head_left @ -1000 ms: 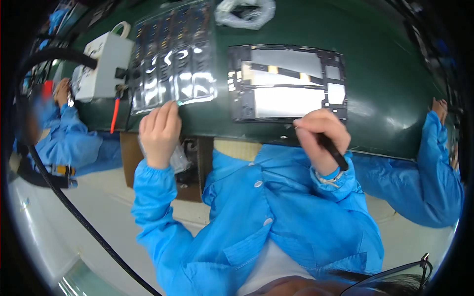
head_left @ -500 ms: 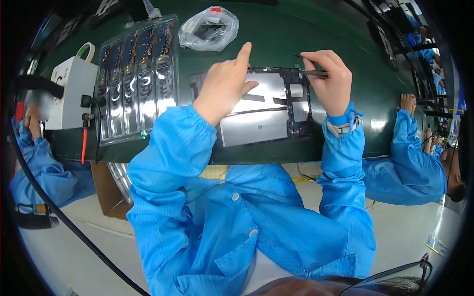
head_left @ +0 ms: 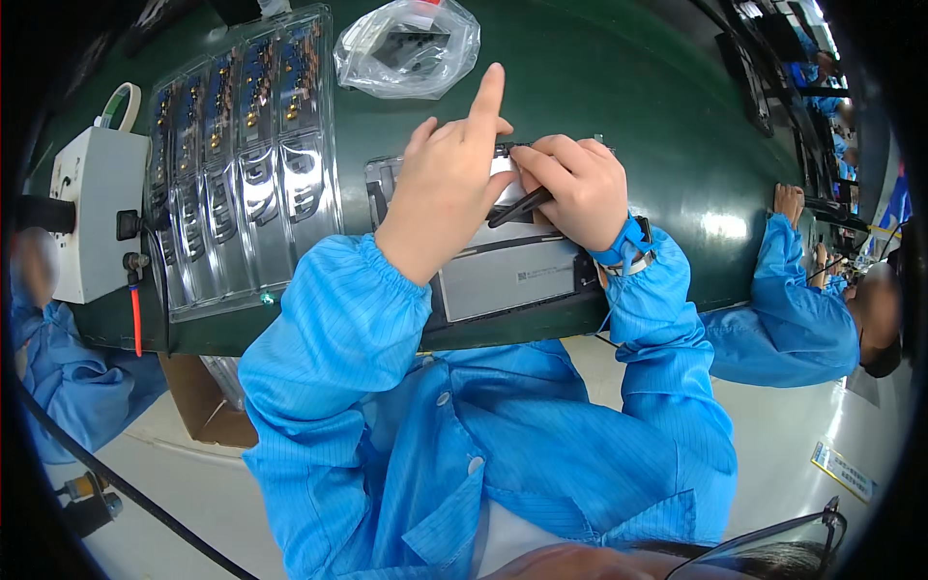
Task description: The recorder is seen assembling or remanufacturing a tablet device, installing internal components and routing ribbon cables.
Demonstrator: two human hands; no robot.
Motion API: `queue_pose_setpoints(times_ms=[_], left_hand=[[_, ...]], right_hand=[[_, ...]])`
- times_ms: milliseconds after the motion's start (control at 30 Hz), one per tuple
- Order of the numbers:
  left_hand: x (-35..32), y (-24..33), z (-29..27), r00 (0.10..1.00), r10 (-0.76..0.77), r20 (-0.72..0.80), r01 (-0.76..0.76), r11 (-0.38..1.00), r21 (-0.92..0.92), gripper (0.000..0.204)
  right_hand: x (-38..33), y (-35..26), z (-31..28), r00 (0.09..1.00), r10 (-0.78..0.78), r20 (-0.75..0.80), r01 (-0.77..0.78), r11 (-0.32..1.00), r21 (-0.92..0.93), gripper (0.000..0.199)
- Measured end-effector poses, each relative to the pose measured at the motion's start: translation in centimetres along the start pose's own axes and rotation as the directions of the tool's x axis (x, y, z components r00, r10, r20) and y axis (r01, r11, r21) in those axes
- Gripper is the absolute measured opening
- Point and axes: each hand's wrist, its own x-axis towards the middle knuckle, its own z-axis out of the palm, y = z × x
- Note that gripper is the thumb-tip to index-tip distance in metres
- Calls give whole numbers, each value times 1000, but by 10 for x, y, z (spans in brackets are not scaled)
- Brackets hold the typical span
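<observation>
Flat grey-and-black device panel [head_left: 503, 275] lies on the green bench [head_left: 619, 116] right at the near edge, centred in front of the person, so both hands can work it w/o reaching.

Left hand [head_left: 447, 188] rests on the panel's upper left part, prob. to pin it steady; palm down, index finger stuck straight up and free, other fingers curled onto the surface. Not gripping anything.

Right hand [head_left: 572, 188] sits just beside it, touching or nearly so, fingers closed around black tweezers [head_left: 522, 206]. The tool lies slanted across the palm, tip pointing down-left over the panel, wrist bent inward; blue wrist strap [head_left: 626, 244] on it.

Clear blister tray of small parts [head_left: 246, 164] sits to the left, w/in easy reach; plastic bag [head_left: 408, 46] lies farther back.
</observation>
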Motion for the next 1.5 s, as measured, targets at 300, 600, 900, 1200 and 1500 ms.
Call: queue_pose_setpoints(times_ms=[300, 600, 900, 1200, 1500], left_hand=[[1, 7, -4, 997, 40, 60, -47, 990, 130, 81], [1, 26, -1, 935, 247, 252, -352, 709, 610, 61], [-7, 20, -12, 945, 184, 271, -305, 796, 522, 55], [-8, 16, -18, 926, 151, 346, -317, 808, 497, 46], [0, 22, -21, 879, 164, 447, -431, 675, 599, 44]], right_hand=[[-1, 5, -4, 993, 117, 20, -119, 989, 92, 19], [-49, 49, -50, 899, 429, 85, -436, 864, 250, 26], [-70, 41, -42, 949, 310, 61, -315, 941, 121, 33], [-48, 34, -38, 848, 529, 26, -470, 730, 495, 19], [-58, 41, -28, 640, 747, 181, -539, 268, 799, 15]])
